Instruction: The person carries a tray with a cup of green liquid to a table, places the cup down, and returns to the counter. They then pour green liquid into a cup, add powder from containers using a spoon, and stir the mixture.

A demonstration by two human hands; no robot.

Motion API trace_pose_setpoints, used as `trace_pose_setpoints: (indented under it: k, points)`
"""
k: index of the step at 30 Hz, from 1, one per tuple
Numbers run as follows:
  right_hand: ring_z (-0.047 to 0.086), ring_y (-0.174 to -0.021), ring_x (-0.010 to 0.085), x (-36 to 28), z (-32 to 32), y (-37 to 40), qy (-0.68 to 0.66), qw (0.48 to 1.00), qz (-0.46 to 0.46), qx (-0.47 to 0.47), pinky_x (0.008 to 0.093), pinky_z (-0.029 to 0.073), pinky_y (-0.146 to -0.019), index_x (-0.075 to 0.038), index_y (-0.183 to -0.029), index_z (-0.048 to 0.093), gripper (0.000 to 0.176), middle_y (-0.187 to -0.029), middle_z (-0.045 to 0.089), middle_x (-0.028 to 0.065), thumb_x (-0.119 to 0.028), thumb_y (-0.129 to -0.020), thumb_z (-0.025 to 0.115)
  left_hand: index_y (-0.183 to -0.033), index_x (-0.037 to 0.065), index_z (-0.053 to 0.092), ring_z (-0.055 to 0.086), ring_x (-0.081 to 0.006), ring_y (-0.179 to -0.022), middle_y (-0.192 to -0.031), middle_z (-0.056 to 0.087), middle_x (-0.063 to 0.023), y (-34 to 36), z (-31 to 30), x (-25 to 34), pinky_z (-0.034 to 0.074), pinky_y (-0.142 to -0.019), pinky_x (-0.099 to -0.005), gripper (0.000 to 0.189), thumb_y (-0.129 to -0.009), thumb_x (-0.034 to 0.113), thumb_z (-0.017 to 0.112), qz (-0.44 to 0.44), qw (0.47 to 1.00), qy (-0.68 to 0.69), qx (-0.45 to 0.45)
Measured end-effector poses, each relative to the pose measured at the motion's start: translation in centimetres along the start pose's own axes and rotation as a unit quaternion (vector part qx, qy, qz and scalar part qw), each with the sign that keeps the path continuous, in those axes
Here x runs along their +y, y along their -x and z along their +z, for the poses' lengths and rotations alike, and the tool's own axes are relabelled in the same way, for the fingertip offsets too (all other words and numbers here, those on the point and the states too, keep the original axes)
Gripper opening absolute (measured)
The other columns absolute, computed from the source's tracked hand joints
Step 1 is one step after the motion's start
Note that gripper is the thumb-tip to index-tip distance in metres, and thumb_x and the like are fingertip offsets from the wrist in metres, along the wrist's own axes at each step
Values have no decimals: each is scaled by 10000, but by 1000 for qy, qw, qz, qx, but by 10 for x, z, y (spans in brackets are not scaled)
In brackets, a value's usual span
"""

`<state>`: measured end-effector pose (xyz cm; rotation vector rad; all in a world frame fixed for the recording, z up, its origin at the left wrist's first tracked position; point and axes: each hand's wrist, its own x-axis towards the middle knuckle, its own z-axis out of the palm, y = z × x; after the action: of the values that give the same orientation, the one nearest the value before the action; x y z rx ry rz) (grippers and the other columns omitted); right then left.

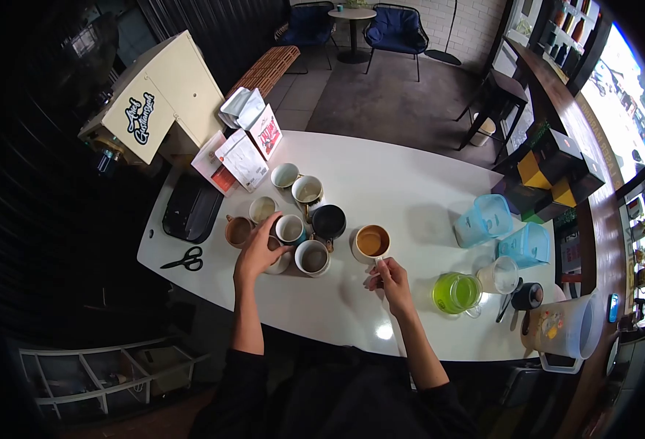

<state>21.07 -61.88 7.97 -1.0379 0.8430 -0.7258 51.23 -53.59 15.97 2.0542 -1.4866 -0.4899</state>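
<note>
My right hand (390, 284) pinches the handle of a white mug (363, 254) with a brown inside, near the middle of the table. My left hand (261, 252) curls its fingers and thumb around the left side of a small cup (290, 230) with a white inside and a bluish outside. Partly beneath that hand is another pale cup (277, 265). Close by stand a brown mug (238, 232), a black mug (329, 221), a white mug (312, 257) and several other pale cups. Whether the small cup touches the table is hidden.
Scissors (184, 259) lie at the left by a black tray (192, 207). Packets (243, 159) stand behind the cups. On the right are blue pitchers (483, 220), a green-filled glass jug (456, 293), a clear cup (499, 275), a large plastic pitcher (567, 329) and stacked boxes (549, 172).
</note>
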Motion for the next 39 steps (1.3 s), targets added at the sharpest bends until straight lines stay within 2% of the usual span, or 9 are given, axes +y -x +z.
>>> trace_pose_setpoints:
  k: [16, 22, 27, 31, 34, 36, 37, 38, 39]
  points:
    - [588, -668, 133, 6, -38, 68, 44, 999, -29, -5, 280, 492, -646, 40, -910, 576, 328, -743, 609, 87, -253, -1013, 471, -1313, 91, 490, 540, -340, -1172, -1302, 549, -135, -31, 21, 1, 457, -949, -410, 690, -706, 175, 808, -9, 994, -102, -31]
    - [579, -657, 135, 9, -39, 68, 48, 998, -33, -17, 282, 470, -651, 34, -895, 579, 345, -699, 591, 77, -276, -1010, 480, -1271, 41, 509, 582, -367, -1109, -1202, 611, -180, -23, -9, 26, 463, -934, -415, 733, -637, 187, 847, 30, 997, -45, 59]
    - [569, -652, 124, 9, -34, 60, 35, 999, -31, -11, 274, 460, -640, 15, -883, 580, 352, -713, 590, 61, -303, -1005, 495, -1286, -11, 473, 617, -227, -1008, -1126, 624, -177, -11, -40, 31, 505, -867, -361, 754, -634, 66, 842, 101, 978, 42, 176]
    - [565, -651, 112, 12, -33, 55, 28, 999, -27, -23, 264, 474, -629, 18, -896, 588, 303, -723, 594, 46, -247, -1008, 495, -1295, -6, 471, 584, -198, -1041, -1148, 595, -117, 7, -52, 49, 478, -920, -346, 749, -644, 27, 839, 144, 927, 206, 279]
    - [562, -649, 104, 12, -29, 52, 23, 999, -20, -23, 258, 472, -620, 14, -890, 584, 293, -737, 595, 45, -240, -1008, 497, -1348, -12, 421, 559, -234, -1102, -1203, 565, -117, 19, -43, 41, 440, -976, -394, 738, -790, 335, 757, 181, 852, 384, 307]
    - [564, -647, 103, 11, -25, 48, 12, 1000, -16, -21, 256, 477, -613, 4, -907, 552, 244, -774, 611, 61, -218, -1001, 513, -1373, -1, 398, 514, -261, -1159, -1275, 519, -111, 26, -15, 63, 426, -981, -405, 817, -826, 562, 623, 126, 722, 580, 357]
    - [564, -647, 103, 10, -23, 45, 13, 1000, -15, -23, 256, 477, -613, 4, -907, 552, 244, -774, 611, 61, -218, -1001, 513, -1348, 18, 411, 490, -249, -1124, -1252, 494, -94, 32, -11, 68, 434, -941, -423, 851, -812, 664, 553, 130, 699, 657, 249]
    - [570, -648, 107, 10, -19, 40, 0, 1000, -13, -17, 258, 481, -609, -5, -933, 524, 215, -803, 618, 74, -211, -997, 520, -1348, 18, 411, 490, -249, -1124, -1252, 494, -94, 38, -4, 77, 434, -941, -423, 851, -812, 664, 553, 130, 699, 657, 251]
    - [576, -649, 111, 10, -16, 36, -13, 1000, -10, -10, 259, 486, -604, -14, -959, 496, 194, -831, 625, 87, -203, -994, 527, -1333, 32, 413, 487, -239, -1074, -1214, 487, -94, 42, 7, 90, 449, -900, -424, 839, -808, 671, 553, 112, 610, 772, 140]
